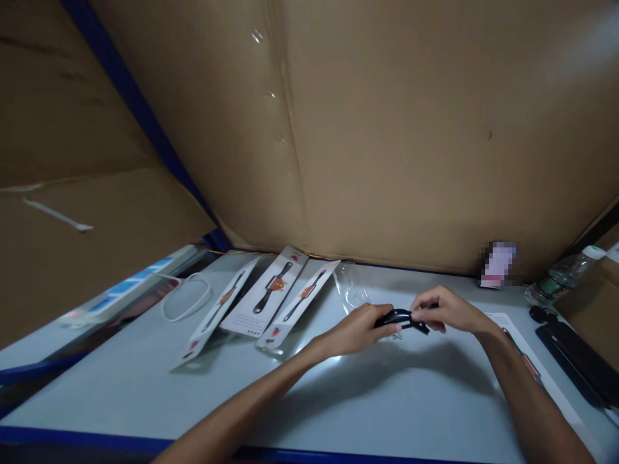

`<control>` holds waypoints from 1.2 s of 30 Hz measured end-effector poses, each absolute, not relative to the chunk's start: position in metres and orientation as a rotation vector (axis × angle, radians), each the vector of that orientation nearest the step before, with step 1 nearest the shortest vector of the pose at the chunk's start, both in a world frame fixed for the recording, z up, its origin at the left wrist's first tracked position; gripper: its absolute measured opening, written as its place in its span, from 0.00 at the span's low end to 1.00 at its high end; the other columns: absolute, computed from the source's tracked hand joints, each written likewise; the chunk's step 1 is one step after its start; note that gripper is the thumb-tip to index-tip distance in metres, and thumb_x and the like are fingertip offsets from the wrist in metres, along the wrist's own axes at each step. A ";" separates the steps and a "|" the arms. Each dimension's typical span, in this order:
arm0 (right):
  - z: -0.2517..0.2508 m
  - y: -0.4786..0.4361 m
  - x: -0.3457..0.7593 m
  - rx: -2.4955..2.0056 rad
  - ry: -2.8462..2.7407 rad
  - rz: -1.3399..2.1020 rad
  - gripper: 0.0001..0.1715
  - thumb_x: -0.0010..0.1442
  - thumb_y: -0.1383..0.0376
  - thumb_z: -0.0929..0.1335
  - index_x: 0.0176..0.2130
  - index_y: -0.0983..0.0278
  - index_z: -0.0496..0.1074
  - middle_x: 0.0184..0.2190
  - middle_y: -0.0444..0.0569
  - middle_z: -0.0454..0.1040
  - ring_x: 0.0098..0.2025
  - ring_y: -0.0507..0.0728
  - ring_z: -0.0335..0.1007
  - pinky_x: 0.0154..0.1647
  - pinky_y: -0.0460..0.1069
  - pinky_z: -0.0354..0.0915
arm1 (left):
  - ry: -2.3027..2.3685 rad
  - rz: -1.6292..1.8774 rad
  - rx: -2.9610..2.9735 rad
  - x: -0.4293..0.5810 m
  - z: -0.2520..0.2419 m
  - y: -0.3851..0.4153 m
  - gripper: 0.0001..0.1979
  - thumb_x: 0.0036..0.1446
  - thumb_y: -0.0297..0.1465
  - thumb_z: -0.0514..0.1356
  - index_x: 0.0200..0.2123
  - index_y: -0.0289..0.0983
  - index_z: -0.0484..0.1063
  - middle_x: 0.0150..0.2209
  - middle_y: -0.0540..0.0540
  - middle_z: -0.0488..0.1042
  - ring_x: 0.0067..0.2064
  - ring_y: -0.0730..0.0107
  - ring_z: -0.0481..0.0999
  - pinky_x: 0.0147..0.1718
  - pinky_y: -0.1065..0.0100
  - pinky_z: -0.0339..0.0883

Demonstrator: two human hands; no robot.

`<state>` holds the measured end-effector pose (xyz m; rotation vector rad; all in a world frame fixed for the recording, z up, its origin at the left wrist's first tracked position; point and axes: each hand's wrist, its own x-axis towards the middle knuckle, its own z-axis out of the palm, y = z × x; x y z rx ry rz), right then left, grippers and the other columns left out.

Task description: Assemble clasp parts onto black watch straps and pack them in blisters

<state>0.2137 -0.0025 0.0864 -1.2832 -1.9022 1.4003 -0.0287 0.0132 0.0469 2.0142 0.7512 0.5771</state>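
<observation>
Evidently the black tool (399,317) wants both hands: it is held above the tabletop (358,412), the left hand (360,328) gripping one end, seemingly to steady it, while the right hand (445,309) pinches the other between its fingertips; whether some small part sits there too, I can't make out. The tool is glossy and curved, hard plastic by the look of it. To its left, three flat white printed cards (265,291) fan out, perhaps set aside from the working hands. Beyond it, slightly left, lies thin, shiny clear plastic (352,287); well to its right is a see-through bottle (563,280), white-capped.
</observation>
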 end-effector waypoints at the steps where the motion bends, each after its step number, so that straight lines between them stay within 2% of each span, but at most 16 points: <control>1: 0.084 0.003 0.217 -1.270 -1.769 1.386 0.27 0.59 0.44 0.68 0.36 0.66 0.76 0.21 0.43 0.70 0.20 0.50 0.60 0.22 0.45 0.55 | 0.749 0.629 1.874 -0.026 0.045 0.014 0.18 0.62 0.47 0.60 0.30 0.37 0.70 0.21 0.54 0.61 0.23 0.76 0.57 0.22 0.73 0.48; 4: 0.069 0.016 0.229 -1.334 -1.420 1.098 0.30 0.60 0.43 0.66 0.40 0.66 0.74 0.25 0.46 0.72 0.20 0.51 0.63 0.21 0.46 0.57 | 0.754 0.710 1.366 -0.025 0.043 0.011 0.21 0.60 0.50 0.62 0.44 0.39 0.68 0.21 0.60 0.52 0.20 0.80 0.48 0.18 0.75 0.40; 6: 0.053 0.018 0.235 -1.464 -1.438 0.903 0.24 0.59 0.46 0.67 0.35 0.66 0.73 0.22 0.44 0.71 0.20 0.51 0.62 0.22 0.46 0.56 | 0.744 0.694 1.082 -0.029 0.041 0.008 0.25 0.59 0.50 0.63 0.52 0.42 0.65 0.21 0.61 0.48 0.18 0.82 0.42 0.16 0.77 0.34; 7: 0.045 0.017 0.235 -1.529 -1.518 0.835 0.21 0.59 0.49 0.67 0.33 0.65 0.73 0.22 0.44 0.71 0.22 0.51 0.63 0.24 0.46 0.57 | 0.728 0.689 0.978 -0.032 0.040 0.007 0.25 0.60 0.50 0.62 0.53 0.42 0.65 0.21 0.61 0.47 0.18 0.82 0.41 0.15 0.77 0.33; 9: 0.033 0.009 0.231 -1.643 -1.748 0.705 0.15 0.61 0.56 0.66 0.31 0.64 0.74 0.24 0.46 0.73 0.27 0.54 0.68 0.32 0.48 0.61 | 0.682 0.677 0.822 -0.037 0.037 0.008 0.23 0.62 0.50 0.60 0.52 0.41 0.67 0.21 0.61 0.48 0.18 0.83 0.40 0.14 0.78 0.32; 12: 0.026 -0.008 0.214 -1.751 -2.094 0.519 0.09 0.62 0.65 0.66 0.37 0.62 0.77 0.33 0.48 0.78 0.36 0.56 0.72 0.40 0.50 0.61 | 0.604 0.601 0.639 -0.044 0.029 0.012 0.22 0.64 0.49 0.58 0.49 0.36 0.71 0.23 0.59 0.52 0.17 0.84 0.41 0.11 0.80 0.32; 17: 0.026 -0.029 0.185 -1.674 -2.364 0.462 0.13 0.64 0.68 0.66 0.47 0.60 0.75 0.43 0.50 0.77 0.47 0.59 0.71 0.46 0.51 0.61 | 0.485 0.505 0.428 -0.045 0.020 0.012 0.26 0.67 0.50 0.52 0.51 0.33 0.72 0.23 0.57 0.54 0.17 0.84 0.43 0.10 0.81 0.34; 22: 0.031 -0.027 0.192 -1.830 -2.277 0.301 0.11 0.65 0.69 0.65 0.46 0.62 0.73 0.43 0.51 0.76 0.47 0.59 0.71 0.43 0.50 0.60 | 0.443 0.510 0.362 -0.046 0.021 0.011 0.29 0.68 0.50 0.50 0.56 0.32 0.70 0.24 0.55 0.55 0.17 0.83 0.45 0.10 0.80 0.34; 25: 0.032 -0.024 0.209 -1.995 -2.205 0.255 0.09 0.66 0.64 0.66 0.46 0.62 0.73 0.44 0.51 0.76 0.45 0.60 0.72 0.41 0.50 0.59 | 0.446 0.523 0.366 -0.048 0.021 0.013 0.29 0.68 0.49 0.50 0.57 0.33 0.69 0.24 0.55 0.57 0.17 0.83 0.45 0.10 0.80 0.35; 28: 0.027 -0.022 0.217 -2.065 -2.223 0.311 0.08 0.65 0.62 0.68 0.44 0.63 0.73 0.44 0.52 0.76 0.43 0.60 0.72 0.40 0.50 0.58 | 0.453 0.524 0.389 -0.047 0.021 0.012 0.27 0.68 0.50 0.50 0.54 0.34 0.71 0.24 0.55 0.57 0.17 0.83 0.45 0.10 0.81 0.35; 32: 0.019 -0.021 0.215 -2.027 -2.247 0.426 0.02 0.62 0.68 0.68 0.37 0.62 0.73 0.39 0.49 0.76 0.41 0.58 0.72 0.37 0.49 0.55 | 0.481 0.528 0.420 -0.044 0.021 0.007 0.24 0.65 0.51 0.54 0.47 0.36 0.72 0.25 0.55 0.58 0.17 0.85 0.46 0.10 0.82 0.36; 36: 0.018 -0.017 0.217 -2.029 -2.208 0.516 0.06 0.64 0.67 0.67 0.34 0.61 0.74 0.33 0.47 0.77 0.37 0.58 0.71 0.34 0.49 0.53 | 0.515 0.519 0.417 -0.043 0.021 0.006 0.25 0.66 0.52 0.53 0.45 0.35 0.73 0.26 0.53 0.61 0.16 0.86 0.50 0.10 0.81 0.38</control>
